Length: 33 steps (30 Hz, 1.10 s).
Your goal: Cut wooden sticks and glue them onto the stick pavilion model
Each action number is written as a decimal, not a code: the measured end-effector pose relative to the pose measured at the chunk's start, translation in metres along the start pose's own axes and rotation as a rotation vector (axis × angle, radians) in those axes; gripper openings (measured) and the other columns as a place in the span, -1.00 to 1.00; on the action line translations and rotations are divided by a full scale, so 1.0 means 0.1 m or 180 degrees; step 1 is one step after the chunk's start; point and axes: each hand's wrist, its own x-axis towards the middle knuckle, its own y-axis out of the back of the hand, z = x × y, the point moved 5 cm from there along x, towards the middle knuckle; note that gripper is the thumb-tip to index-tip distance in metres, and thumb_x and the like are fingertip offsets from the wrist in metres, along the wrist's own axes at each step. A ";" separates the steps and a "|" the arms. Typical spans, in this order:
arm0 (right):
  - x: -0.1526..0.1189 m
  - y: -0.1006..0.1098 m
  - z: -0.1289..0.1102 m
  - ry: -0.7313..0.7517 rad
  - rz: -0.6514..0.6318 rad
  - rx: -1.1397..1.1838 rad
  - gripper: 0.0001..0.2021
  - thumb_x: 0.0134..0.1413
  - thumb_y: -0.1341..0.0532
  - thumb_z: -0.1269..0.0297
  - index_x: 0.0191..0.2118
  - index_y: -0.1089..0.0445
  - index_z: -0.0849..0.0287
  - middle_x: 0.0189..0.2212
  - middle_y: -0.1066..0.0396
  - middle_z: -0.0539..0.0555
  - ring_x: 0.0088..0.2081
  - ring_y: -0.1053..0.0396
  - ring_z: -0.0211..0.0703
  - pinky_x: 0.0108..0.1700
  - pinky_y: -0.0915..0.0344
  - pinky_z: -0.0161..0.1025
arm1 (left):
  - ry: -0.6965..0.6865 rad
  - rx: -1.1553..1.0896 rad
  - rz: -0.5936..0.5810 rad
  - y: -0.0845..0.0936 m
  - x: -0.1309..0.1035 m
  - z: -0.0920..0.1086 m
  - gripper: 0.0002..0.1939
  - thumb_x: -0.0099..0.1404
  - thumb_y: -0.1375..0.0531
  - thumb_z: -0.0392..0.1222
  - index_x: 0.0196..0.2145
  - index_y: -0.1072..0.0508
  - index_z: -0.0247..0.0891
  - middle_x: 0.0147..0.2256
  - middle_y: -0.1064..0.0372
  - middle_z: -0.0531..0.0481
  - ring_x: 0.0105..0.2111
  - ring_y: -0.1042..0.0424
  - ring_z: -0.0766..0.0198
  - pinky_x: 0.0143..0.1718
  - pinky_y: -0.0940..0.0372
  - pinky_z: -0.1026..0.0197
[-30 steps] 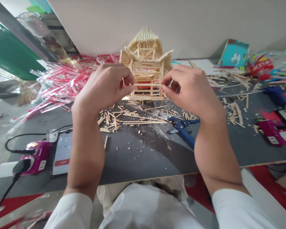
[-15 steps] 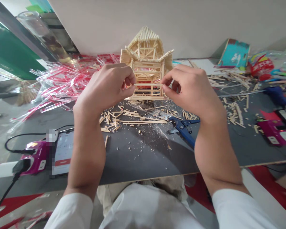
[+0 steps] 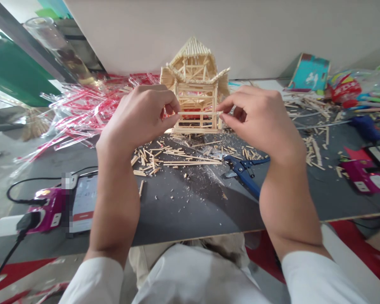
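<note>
A small pavilion-like model (image 3: 194, 80) made of pale wooden sticks stands before me, with a pitched roof above flared lower eaves. Across its front, level with the low railing, runs a thin wooden stick (image 3: 198, 113). The thumb and forefinger of my left hand (image 3: 142, 109) pinch its left end. At the other end, the fingertips of my right hand (image 3: 256, 116) are closed on the tip, just past the model's right front post. Whether the stick touches the model cannot be made out.
Blue-handled cutters (image 3: 245, 173) lie beside loose cut sticks (image 3: 193, 161). A heap of red and clear plastic strips (image 3: 88, 105) is at the left. Near the front left edge are a phone (image 3: 84, 202) and a purple power socket (image 3: 47, 209); another purple socket (image 3: 364, 175) sits right.
My right hand has shifted slightly to the right, showing more of the model's right post. My left hand stays almost in place, still pinching the stick.
</note>
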 end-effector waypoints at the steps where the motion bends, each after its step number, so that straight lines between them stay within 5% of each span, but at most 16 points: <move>1: 0.00 0.01 0.01 -0.0007 0.0010 0.0000 -0.87 0.34 -0.24 0.36 -0.19 -0.56 0.07 -0.24 -0.57 0.11 -0.25 -0.52 -0.05 -0.05 -0.45 -0.03 | 0.0008 -0.0019 -0.0001 0.00 0.00 0.00 -0.83 0.36 -0.22 -0.12 -0.18 -0.57 -0.20 -0.25 -0.51 -0.07 -0.17 -0.46 0.14 -0.12 -0.36 0.13; 11: -0.02 0.08 0.10 -0.0134 0.0192 0.0069 -0.88 0.30 -0.34 0.12 -0.26 -0.54 0.00 -0.32 -0.57 0.10 -0.31 -0.49 0.01 -0.14 -0.46 0.04 | 0.0066 0.0105 0.0123 0.20 -0.11 -0.02 -0.82 0.38 -0.24 -0.11 -0.17 -0.59 -0.23 -0.27 -0.52 -0.02 -0.29 -0.48 0.19 -0.16 -0.33 0.11; 18: -0.04 0.14 0.25 -0.0576 0.0496 0.0052 -0.68 0.31 -0.33 0.03 -0.42 -0.47 0.07 -0.56 -0.45 0.05 -0.50 -0.39 -0.08 -0.28 -0.33 -0.05 | 0.0328 0.0044 0.0160 0.32 -0.21 -0.12 -0.76 0.42 -0.25 -0.05 -0.10 -0.61 -0.23 -0.24 -0.58 -0.02 -0.29 -0.50 0.19 -0.12 -0.34 0.10; 27: 0.03 -0.47 0.71 -0.1029 0.0080 0.1449 -0.57 0.37 -0.22 -0.20 -0.23 -0.43 0.10 -0.39 -0.54 0.05 -0.53 -0.45 -0.21 -0.48 -0.29 -0.21 | 0.0323 0.0014 0.0004 0.08 -0.09 -0.21 -0.72 0.44 -0.16 -0.05 -0.14 -0.61 -0.24 -0.34 -0.55 -0.04 -0.31 -0.46 0.21 -0.15 -0.29 0.13; 33: 0.04 -0.57 0.69 -0.1048 -0.0123 0.1755 -0.46 0.33 -0.17 -0.33 -0.28 -0.45 0.11 -0.35 -0.56 0.09 -0.51 -0.44 -0.22 -0.51 -0.29 -0.23 | 0.0464 -0.0538 -0.0362 -0.02 -0.10 -0.31 -0.65 0.42 -0.20 0.07 -0.06 -0.62 -0.21 -0.25 -0.58 -0.11 -0.27 -0.51 0.17 -0.22 -0.34 0.16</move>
